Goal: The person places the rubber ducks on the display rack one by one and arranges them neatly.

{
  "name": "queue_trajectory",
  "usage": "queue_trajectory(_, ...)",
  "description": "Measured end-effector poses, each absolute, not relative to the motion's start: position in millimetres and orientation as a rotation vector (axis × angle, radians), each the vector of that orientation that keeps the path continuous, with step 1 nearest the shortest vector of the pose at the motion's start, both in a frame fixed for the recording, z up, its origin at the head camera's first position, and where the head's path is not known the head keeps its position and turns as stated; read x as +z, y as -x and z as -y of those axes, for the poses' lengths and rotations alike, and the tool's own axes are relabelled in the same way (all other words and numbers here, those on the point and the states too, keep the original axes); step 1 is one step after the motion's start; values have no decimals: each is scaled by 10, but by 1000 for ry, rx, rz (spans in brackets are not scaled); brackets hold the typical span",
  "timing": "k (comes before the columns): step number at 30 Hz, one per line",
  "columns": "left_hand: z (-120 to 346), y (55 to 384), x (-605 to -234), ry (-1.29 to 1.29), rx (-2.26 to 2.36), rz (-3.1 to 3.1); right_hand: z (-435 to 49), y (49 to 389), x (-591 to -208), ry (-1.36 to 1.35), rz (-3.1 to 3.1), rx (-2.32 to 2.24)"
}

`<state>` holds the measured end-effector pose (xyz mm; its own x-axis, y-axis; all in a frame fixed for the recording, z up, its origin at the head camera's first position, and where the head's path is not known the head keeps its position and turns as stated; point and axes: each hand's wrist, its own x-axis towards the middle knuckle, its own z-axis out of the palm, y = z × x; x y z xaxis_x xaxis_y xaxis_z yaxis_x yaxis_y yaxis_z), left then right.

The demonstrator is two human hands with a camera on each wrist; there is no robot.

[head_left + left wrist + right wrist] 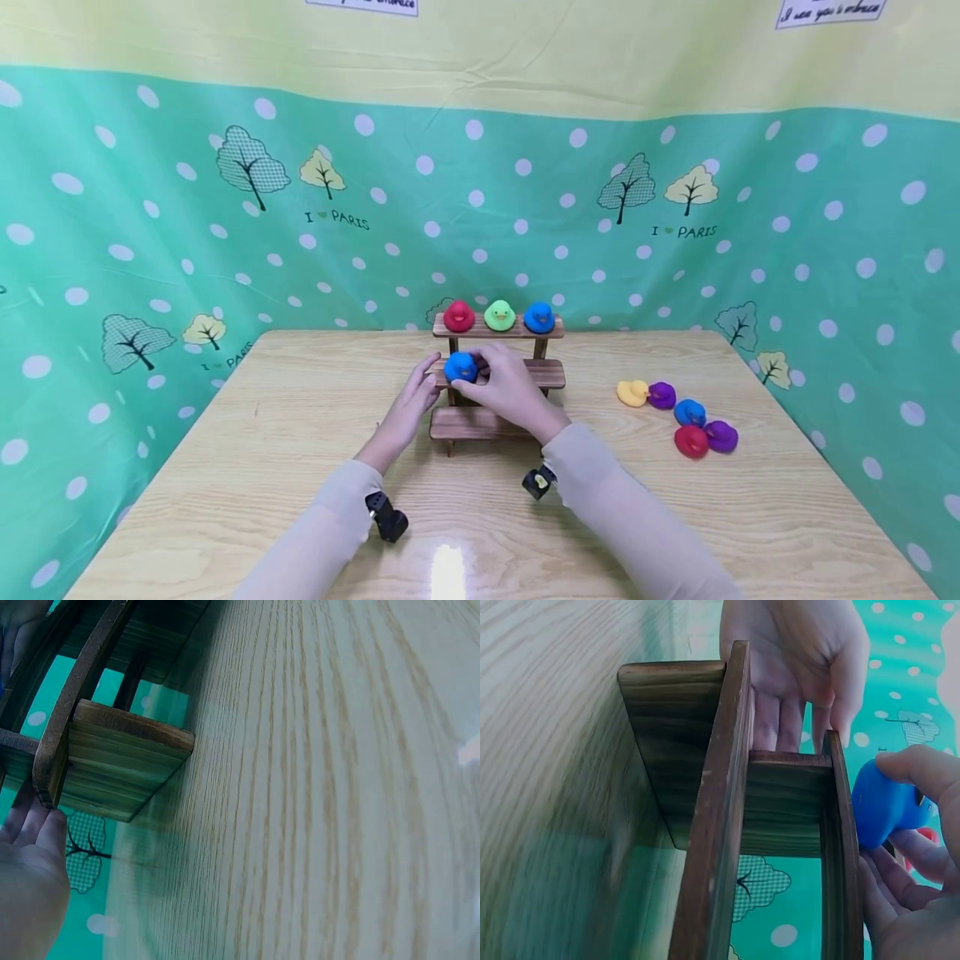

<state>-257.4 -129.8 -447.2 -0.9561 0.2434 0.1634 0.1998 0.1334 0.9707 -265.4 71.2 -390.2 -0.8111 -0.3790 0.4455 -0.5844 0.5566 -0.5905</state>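
Observation:
My right hand [512, 388] pinches a blue rubber duck [460, 367] between thumb and fingers, at the left end of the middle tier of a small wooden three-tier stand [480, 423]. In the right wrist view the blue duck [877, 804] sits right at the shelf board's edge. My left hand [403, 410] stays at the stand's left side, fingers extended; the left wrist view has its fingertips right at the end of a board. Along the top tier sit a red duck [459, 316], a light green duck [499, 315] and another blue duck [539, 317].
On the table's right side lie a yellow duck [632, 393], a purple duck [662, 395], a blue duck [690, 412], a red duck [691, 442] and a second purple duck [722, 436]. A green dotted curtain [480, 225] hangs behind and beside the wooden table [300, 433].

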Motion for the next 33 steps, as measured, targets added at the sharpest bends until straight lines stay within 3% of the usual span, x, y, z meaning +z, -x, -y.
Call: queue_trajectory(33, 1305, 2588, -4484, -475, 2018, -2303, -614, 2658, -3949, -641, 2598, 1143)
